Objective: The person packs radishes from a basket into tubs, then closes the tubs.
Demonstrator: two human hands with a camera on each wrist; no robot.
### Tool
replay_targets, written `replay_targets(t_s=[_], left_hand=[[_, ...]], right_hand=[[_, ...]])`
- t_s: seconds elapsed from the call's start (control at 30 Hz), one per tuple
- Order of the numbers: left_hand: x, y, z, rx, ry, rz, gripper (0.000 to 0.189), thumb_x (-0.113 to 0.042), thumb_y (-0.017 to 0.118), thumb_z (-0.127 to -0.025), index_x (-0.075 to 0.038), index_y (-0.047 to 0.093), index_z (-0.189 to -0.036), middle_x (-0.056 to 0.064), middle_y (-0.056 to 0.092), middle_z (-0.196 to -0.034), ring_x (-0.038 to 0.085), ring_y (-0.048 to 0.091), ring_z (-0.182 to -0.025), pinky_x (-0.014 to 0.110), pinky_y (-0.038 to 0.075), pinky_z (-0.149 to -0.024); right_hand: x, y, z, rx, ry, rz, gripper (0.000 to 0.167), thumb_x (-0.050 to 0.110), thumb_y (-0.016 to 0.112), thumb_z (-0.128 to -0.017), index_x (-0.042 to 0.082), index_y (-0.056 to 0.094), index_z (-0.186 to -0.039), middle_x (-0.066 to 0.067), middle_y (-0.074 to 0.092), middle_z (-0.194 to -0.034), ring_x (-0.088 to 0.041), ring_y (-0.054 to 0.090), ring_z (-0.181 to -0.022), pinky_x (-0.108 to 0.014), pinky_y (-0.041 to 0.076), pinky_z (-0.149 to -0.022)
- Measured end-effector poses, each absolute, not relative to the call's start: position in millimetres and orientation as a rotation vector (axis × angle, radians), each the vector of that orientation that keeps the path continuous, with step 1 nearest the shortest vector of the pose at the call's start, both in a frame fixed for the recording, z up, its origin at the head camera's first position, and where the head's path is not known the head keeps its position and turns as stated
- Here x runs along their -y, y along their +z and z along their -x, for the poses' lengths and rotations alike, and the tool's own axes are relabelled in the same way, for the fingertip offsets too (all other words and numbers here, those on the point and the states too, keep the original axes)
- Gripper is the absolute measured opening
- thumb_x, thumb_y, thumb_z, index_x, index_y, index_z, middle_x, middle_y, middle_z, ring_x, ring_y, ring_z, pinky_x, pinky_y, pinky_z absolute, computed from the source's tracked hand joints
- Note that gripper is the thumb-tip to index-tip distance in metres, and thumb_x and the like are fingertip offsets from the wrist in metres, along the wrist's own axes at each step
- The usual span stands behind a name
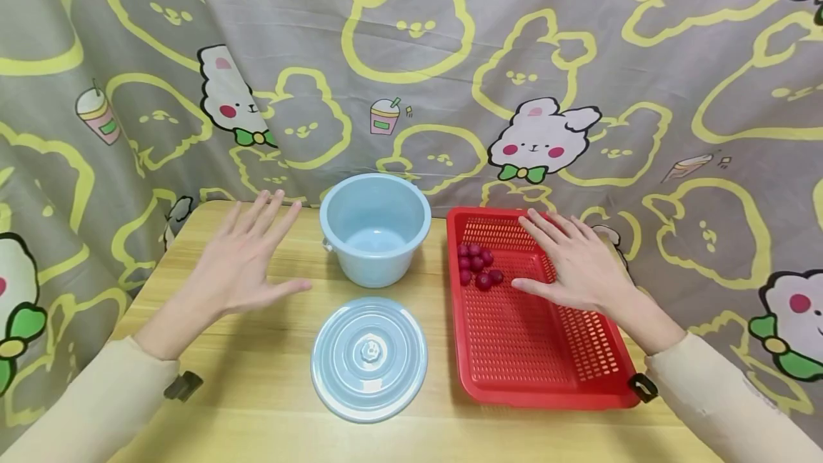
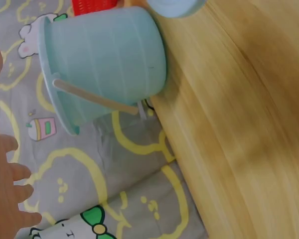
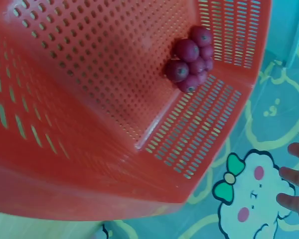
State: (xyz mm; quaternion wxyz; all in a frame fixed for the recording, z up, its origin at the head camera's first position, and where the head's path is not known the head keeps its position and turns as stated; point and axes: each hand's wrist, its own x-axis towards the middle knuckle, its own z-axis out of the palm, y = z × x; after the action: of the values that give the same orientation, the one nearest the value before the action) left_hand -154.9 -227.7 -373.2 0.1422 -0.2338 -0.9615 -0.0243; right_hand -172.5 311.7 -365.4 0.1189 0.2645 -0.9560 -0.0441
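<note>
My left hand (image 1: 247, 259) hovers over the left part of the table, fingers spread and holding nothing. To its right stands a light blue bucket (image 1: 376, 263), upright and uncovered, with nothing seen inside. Its handle (image 2: 94, 97) hangs down along the side in the left wrist view. A round blue lid (image 1: 369, 391) with a central knob lies flat in front of the bucket. My right hand (image 1: 581, 263), also spread, is above a red perforated basket (image 1: 514, 397). Several dark red round fruits (image 3: 187, 57), plum-like, cluster in the basket's far left corner, apart from the hand.
The wooden table (image 1: 257, 391) ends at the back against a grey patterned curtain (image 1: 424, 113), which also hangs at both sides. The basket's raised walls stand close to the bucket's right side. Dark wrist straps (image 1: 183, 386) sit on both sleeves.
</note>
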Motion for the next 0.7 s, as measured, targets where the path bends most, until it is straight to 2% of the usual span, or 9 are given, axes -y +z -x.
replay_targets(t_s=[0.43, 0.7], left_hand=[[214, -380, 178, 2.802, -0.056, 0.725, 0.117, -0.082, 0.06, -0.085, -0.016, 0.018, -0.171, 0.021, 0.019, -0.176, 0.044, 0.019, -0.164, 0.067, 0.019, -0.131], [208, -383, 187, 2.825, -0.076, 0.74, 0.115, -0.083, 0.058, -0.087, -0.015, 0.017, -0.171, 0.022, 0.018, -0.176, 0.045, 0.02, -0.164, 0.068, 0.019, -0.131]], right_hand=[[-310, -382, 199, 2.93, 0.018, -0.926, 0.095, 0.072, 0.07, -0.088, 0.016, 0.045, -0.161, -0.013, 0.049, -0.164, -0.039, 0.047, -0.15, -0.065, 0.037, -0.122], [-309, -396, 212, 2.981, 0.0, -0.945, 0.084, 0.069, 0.07, -0.09, 0.012, 0.058, -0.15, -0.015, 0.063, -0.149, -0.04, 0.057, -0.141, -0.065, 0.046, -0.115]])
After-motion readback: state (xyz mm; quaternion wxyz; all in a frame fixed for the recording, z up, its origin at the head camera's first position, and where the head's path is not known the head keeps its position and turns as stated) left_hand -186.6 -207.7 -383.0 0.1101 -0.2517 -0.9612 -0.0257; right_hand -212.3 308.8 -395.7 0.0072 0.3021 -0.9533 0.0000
